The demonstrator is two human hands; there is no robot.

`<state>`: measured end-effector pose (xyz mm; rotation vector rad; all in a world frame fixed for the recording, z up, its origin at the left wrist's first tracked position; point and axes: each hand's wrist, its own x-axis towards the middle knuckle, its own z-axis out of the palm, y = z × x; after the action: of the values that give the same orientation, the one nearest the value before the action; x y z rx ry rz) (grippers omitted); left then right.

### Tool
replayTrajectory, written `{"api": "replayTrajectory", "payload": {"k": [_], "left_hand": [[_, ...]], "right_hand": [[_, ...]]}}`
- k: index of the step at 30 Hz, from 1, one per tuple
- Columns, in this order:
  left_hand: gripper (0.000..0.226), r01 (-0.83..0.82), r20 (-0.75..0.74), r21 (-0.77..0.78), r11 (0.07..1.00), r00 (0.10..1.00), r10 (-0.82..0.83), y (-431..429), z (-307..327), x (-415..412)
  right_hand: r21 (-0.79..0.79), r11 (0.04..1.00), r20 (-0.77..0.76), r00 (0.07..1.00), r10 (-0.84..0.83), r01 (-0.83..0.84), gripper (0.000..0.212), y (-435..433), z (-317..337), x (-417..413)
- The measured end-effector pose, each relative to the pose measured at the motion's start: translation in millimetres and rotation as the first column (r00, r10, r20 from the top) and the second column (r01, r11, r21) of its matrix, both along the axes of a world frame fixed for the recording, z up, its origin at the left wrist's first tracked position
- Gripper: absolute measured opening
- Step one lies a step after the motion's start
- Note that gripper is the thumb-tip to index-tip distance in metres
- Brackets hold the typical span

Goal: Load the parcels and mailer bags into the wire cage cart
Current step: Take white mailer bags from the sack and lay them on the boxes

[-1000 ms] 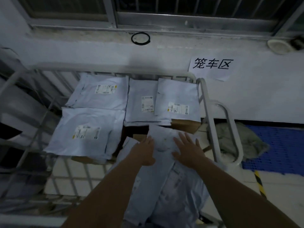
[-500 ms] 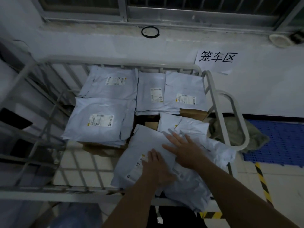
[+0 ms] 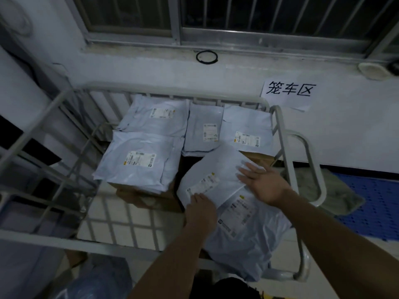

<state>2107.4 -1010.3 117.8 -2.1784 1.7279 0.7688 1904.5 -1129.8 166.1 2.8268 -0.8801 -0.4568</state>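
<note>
While left hand point(image 3: 201, 209) and right hand point(image 3: 266, 185) spread straight fingers, mailer bag point(image 3: 218, 167) lies beneath.

Smooth, faintly glossy plastic mailer bags point(image 3: 222, 175) fill the painted metal cage cart point(image 3: 172, 91) (matt cardboard boxes point(image 3: 146, 197) beneath the bags).

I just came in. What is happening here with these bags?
A person is loading pale mailer bags into the wire cage cart. Both hands lie flat on the top mailer bag at the cart's near right: the left hand at its near edge, the right hand on its far side. This bag lies askew over a second bag. Four more bags lie label-up farther back, some on cardboard boxes.
</note>
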Motion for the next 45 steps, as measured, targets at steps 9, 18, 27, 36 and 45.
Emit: {"api": "replayTrajectory", "payload": {"k": [9, 18, 27, 36, 45], "left_hand": [[0.061, 0.196, 0.011, -0.077, 0.978, 0.981, -0.196, 0.7, 11.0, -11.2], [0.063, 0.161, 0.143, -0.17, 0.972, 0.98, -0.137, -24.7, 53.1, 21.4], [0.063, 0.193, 0.195, -0.447, 0.873, 0.974, -0.116, -103.3, 52.5, 68.5], [0.066, 0.31, 0.153, -0.322, 0.894, 0.949, -0.274, -198.4, 106.5, 136.6], [0.073, 0.316, 0.108, -0.61, 0.727, 0.942, -0.319, -316.3, 122.5, 173.2]], "right_hand": [[0.193, 0.968, -0.063, 0.987, -0.149, 0.159, 0.093, 25.4, -15.0, 1.5], [0.276, 0.913, -0.026, 0.952, -0.304, 0.299, 0.069, -8.2, -8.5, 10.2], [0.177, 0.919, 0.044, 0.93, -0.366, 0.353, 0.068, -65.3, 34.7, 39.1], [0.135, 0.857, 0.03, 0.863, -0.505, 0.497, 0.075, -141.9, 60.3, 105.9], [-0.098, 0.786, 0.441, 0.734, -0.516, 0.611, 0.077, -229.1, 68.1, 140.3]]}}
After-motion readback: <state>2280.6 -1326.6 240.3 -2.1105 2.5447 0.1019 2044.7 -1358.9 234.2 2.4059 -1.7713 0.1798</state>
